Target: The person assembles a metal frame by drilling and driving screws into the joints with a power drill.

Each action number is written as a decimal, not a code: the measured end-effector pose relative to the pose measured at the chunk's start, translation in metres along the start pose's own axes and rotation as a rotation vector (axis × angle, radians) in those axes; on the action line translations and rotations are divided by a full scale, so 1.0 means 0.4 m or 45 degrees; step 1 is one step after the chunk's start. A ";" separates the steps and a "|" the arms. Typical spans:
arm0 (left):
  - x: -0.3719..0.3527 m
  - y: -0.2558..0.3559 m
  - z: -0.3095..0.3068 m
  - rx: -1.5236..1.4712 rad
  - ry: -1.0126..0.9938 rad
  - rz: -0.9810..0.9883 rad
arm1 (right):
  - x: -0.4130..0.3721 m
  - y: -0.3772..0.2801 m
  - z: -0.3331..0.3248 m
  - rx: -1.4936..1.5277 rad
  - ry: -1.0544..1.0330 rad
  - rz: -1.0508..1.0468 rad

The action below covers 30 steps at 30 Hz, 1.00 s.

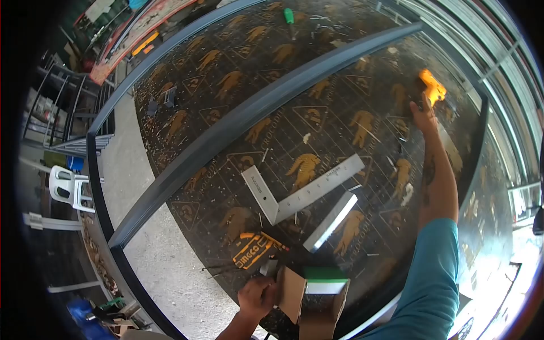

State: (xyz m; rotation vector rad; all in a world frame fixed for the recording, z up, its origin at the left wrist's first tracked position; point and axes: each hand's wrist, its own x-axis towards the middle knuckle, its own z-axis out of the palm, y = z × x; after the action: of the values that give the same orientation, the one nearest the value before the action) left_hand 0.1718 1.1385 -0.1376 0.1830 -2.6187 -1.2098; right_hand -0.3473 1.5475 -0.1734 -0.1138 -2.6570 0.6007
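Observation:
My right hand reaches out at the upper right, fingers extended and apart, its fingertips at the orange power tool. At the bottom, my left hand is closed beside the open cardboard box; whatever its curled fingers hold is too small to tell. The box has a green and white piece at its opening. Just above my left hand lies a black and orange INGCO item. A metal square and a short silver profile rest on the dark printed board.
A long grey metal bar crosses the board diagonally, joined to a dark frame. A green-handled tool lies at the top. Small metal pieces and scattered shavings are at the upper left. A white plastic chair stands at the left.

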 end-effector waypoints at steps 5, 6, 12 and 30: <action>0.009 0.005 -0.004 -0.009 -0.018 -0.018 | -0.084 -0.121 -0.021 -0.229 0.195 0.201; 0.008 0.003 -0.003 -0.027 -0.039 -0.016 | -0.117 -0.148 -0.048 -0.319 0.076 0.206; 0.000 0.002 0.001 -0.033 0.031 -0.012 | -0.173 -0.342 -0.306 -0.547 -0.339 0.268; -0.279 -0.067 -0.448 -0.449 0.124 0.055 | -0.868 -0.678 -0.936 1.709 0.046 -0.120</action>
State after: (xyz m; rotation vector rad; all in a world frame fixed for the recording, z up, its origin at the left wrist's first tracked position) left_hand 0.3287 1.0145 -0.0657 0.1141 -2.2697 -1.5769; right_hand 0.1262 1.3923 0.1201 0.3725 -1.6942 2.0879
